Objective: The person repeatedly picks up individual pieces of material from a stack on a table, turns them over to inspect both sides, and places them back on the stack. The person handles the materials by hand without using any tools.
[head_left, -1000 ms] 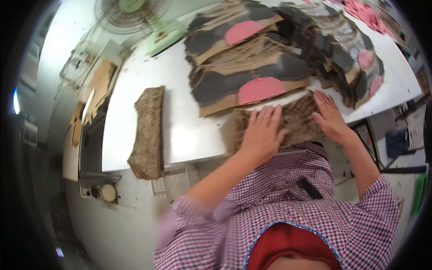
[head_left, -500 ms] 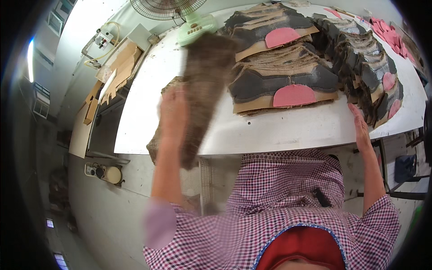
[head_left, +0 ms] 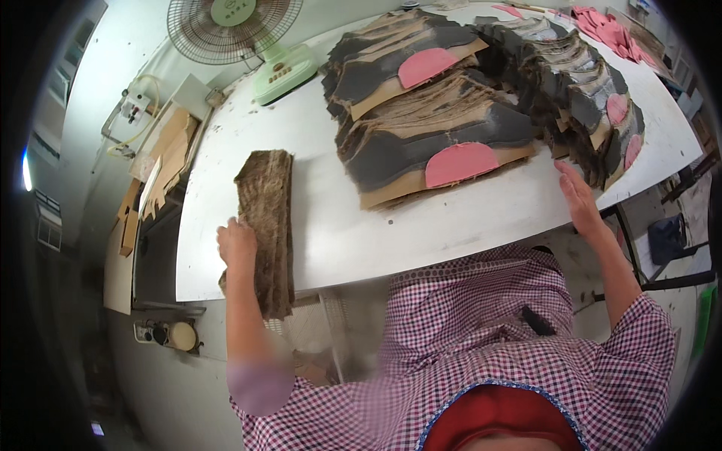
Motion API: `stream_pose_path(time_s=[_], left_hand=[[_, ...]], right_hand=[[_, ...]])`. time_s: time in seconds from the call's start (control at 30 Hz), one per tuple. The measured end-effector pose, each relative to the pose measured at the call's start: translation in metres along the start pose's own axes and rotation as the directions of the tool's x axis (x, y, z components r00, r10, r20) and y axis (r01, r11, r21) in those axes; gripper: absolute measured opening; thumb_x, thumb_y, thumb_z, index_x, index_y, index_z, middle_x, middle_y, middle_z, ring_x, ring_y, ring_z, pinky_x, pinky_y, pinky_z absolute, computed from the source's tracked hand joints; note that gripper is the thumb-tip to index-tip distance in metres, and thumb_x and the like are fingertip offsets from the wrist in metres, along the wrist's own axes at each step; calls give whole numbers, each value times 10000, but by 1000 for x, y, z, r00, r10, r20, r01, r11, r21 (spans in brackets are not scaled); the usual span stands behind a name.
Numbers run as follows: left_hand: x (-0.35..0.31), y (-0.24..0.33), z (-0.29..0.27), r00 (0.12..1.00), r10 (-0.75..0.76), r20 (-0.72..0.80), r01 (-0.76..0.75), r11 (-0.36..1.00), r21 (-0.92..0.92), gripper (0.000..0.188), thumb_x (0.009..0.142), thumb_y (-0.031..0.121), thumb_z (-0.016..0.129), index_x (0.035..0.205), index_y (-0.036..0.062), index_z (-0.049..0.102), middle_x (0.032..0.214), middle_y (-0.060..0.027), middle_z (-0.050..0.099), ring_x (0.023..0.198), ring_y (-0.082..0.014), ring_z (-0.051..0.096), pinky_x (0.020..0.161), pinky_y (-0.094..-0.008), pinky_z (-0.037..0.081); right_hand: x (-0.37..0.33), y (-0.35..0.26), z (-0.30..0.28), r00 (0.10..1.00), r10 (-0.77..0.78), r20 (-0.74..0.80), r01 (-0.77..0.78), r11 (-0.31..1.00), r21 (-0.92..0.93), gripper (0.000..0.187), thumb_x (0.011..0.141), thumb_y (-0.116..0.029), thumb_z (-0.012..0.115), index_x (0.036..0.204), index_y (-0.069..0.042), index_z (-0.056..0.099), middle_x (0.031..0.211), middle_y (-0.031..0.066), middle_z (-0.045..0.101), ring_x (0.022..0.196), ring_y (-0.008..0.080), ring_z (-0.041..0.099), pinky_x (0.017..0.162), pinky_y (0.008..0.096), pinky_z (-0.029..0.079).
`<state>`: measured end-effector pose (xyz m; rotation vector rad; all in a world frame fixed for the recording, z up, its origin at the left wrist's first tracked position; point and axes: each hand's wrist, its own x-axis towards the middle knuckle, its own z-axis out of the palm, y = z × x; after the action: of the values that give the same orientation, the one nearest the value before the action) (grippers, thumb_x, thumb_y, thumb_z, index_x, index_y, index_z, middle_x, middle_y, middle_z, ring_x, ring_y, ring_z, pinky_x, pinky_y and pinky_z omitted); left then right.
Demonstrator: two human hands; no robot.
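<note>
Left hand [head_left: 238,243]: curled, grip unclear
Brown fur pieces [head_left: 269,225]: just right of left hand
Right hand [head_left: 579,200]: open
Pink-patched panels [head_left: 410,156]: left of it

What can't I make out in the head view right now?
Head view, left hand: palm side hidden by the hand's own back, so its grip is unclear.
Head view, furry brown material: partly hidden behind the left forearm.
Head view, green fan: top cut off by the upper edge.
</note>
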<state>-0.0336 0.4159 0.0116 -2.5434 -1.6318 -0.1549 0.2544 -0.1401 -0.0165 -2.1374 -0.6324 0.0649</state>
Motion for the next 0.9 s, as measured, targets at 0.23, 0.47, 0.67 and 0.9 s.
stream_pose_path(time_s=[0.23,0.47,0.67,0.9], left_hand=[[-44,142,-41,813,542,-212,-470,397,-789,420,968,283,568,1306,34,556,1184,-172,620,1085,-270,594,920,-378,473],[-103,215,-58,581,602,-547,-775,206,-597,200,788,85,720,957,13,640,841,-128,629,799,-281,618,715,-375,491],[-192,232,-56,145,790,-595,-919,-115,-376,102,778,51,672,875,30,651,811,-119,609,768,-312,599,714,-383,490],[-130,266,-11,552,720,-422,-704,131,-698,206,928,129,532,1069,26,640,1054,-171,640,1012,-321,594,861,-382,477]], right_hand=[[24,-110,82,963,-260,68,228,924,306,355,951,-244,571,1186,21,583,1135,135,637,998,205,610,884,312,471],[80,-99,142,982,120,145,-177,850,496,555,904,-502,569,964,45,640,909,107,646,827,200,577,791,310,461],[64,-122,111,922,128,366,-256,910,327,345,921,-342,594,812,-14,612,875,23,558,804,110,525,735,272,443],[20,-106,101,972,4,234,-130,840,527,293,870,-212,604,1029,30,645,978,66,624,874,134,560,765,287,464]])
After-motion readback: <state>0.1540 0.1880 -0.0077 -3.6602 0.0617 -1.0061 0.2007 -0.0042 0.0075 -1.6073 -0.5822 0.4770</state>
